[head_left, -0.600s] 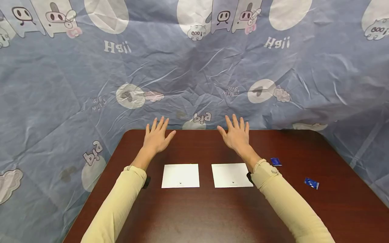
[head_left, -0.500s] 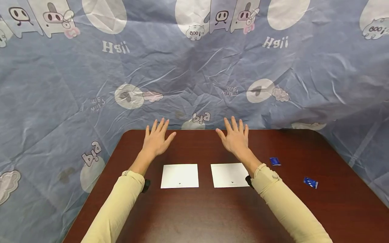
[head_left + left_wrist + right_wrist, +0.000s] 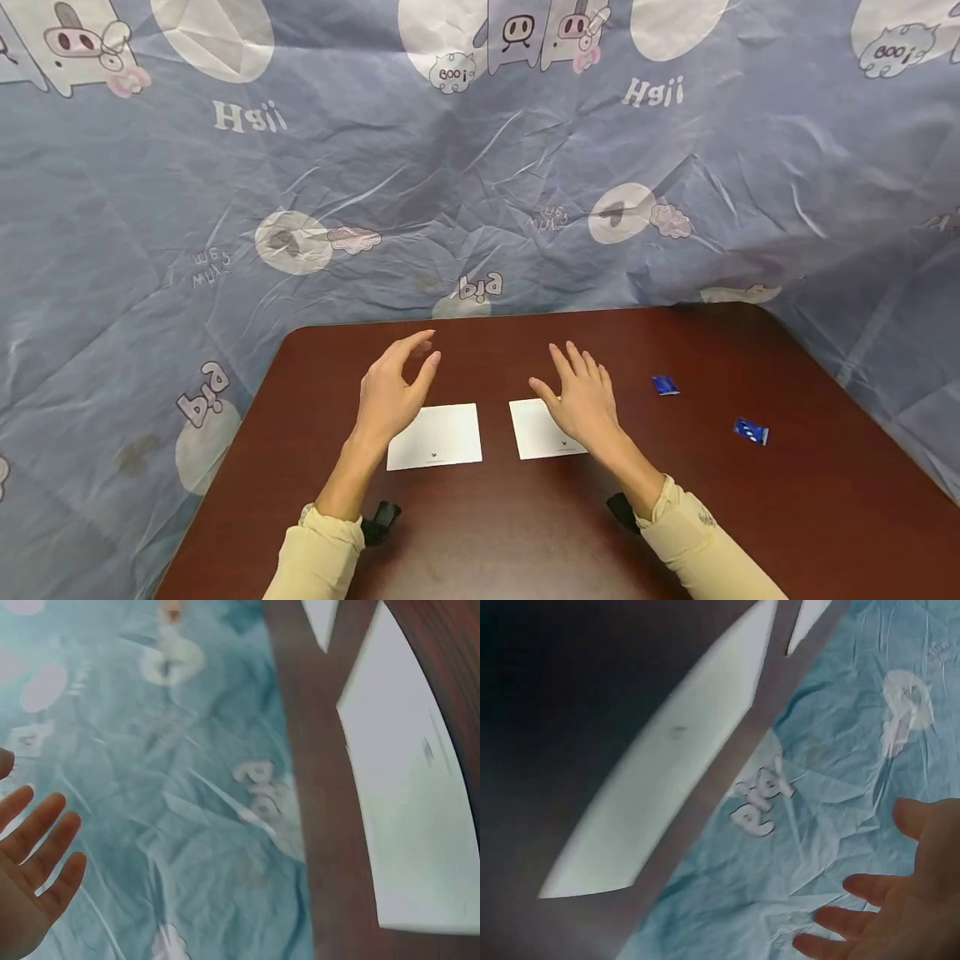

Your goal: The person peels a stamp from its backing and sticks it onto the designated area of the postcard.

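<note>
Lying flat side by side near the middle of the bench [image 3: 825, 517], the two white cards are the things closest to the hands: the left card [image 3: 436, 436] sits just right of and below the left hand [image 3: 392, 393], and the right card [image 3: 542, 428] lies partly under the right hand [image 3: 581, 398]. Each card is a little wider than it is deep, its long axis running left to right, with a tiny dark mark near its near edge. The left hand is nearer the left card and the right hand nearer the right one, so neither needs to cross. Both grips are slack and empty, fingers apart and fairly straight; the left hand is turned on edge with its thumb up, above the card's far left corner, while the right hand is palm down over its card's right half. Whether either palm actually touches paper cannot be told from these views. The left wrist view shows spread fingers [image 3: 45, 840] with nothing between them. Farther right, well apart from the cards, lie two small blue packets, one nearer the cards [image 3: 664, 385] and one farther out [image 3: 751, 431]. A blue cartoon-printed cloth [image 3: 480, 167] hangs behind the bench's far edge.
</note>
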### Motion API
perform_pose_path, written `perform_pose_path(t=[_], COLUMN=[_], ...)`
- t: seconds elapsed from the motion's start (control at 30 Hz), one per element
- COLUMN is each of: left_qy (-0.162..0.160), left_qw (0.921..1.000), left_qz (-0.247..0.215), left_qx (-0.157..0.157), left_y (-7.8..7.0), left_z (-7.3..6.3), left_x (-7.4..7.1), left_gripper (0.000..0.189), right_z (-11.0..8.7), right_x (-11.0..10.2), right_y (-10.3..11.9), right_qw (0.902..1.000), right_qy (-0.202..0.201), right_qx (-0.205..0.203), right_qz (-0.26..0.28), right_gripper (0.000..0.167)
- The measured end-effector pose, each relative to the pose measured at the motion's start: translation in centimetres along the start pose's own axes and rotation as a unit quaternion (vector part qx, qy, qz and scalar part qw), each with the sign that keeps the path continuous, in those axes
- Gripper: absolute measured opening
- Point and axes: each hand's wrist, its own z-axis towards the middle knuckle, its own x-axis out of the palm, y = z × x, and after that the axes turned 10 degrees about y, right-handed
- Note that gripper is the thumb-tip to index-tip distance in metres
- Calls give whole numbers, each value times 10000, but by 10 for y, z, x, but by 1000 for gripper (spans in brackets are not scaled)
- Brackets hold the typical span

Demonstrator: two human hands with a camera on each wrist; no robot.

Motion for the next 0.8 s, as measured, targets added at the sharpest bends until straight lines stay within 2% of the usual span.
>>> perform_pose_path(t=[0.1,0.2,0.27,0.4,0.53,0.63,0.8], left_qy=[-185,-420,-532,-640,-671,-671,-549], left_qw=[9978,9909,9860,9779,9720,9689,9641], left_qz=[-596,-1165,-1435,-1852,-2111,-2219,-2433], left_qx=[203,528,664,725,780,871,913], left_y=[-12,-22,-38,-50,-47,-49,-49], left_z=[-6,-9,-10,-12,-13,-14,-14], left_x=[2,5,4,6,9,8,11], left_gripper=[28,26,25,23,23,23,23], right_z=[-11,-16,-18,-15,-8,-1,7], right_x=[3,4,5,-1,-7,-8,-7], right_y=[-16,-34,-48,-72,-91,-104,-123], right_qw=[9995,9977,9964,9943,9879,9817,9730], right_qy=[32,86,114,306,529,517,605], right_qx=[232,545,725,992,1444,1727,1921], right_qz=[216,385,418,251,-184,-607,-1125], right_gripper=[59,50,46,43,39,33,28])
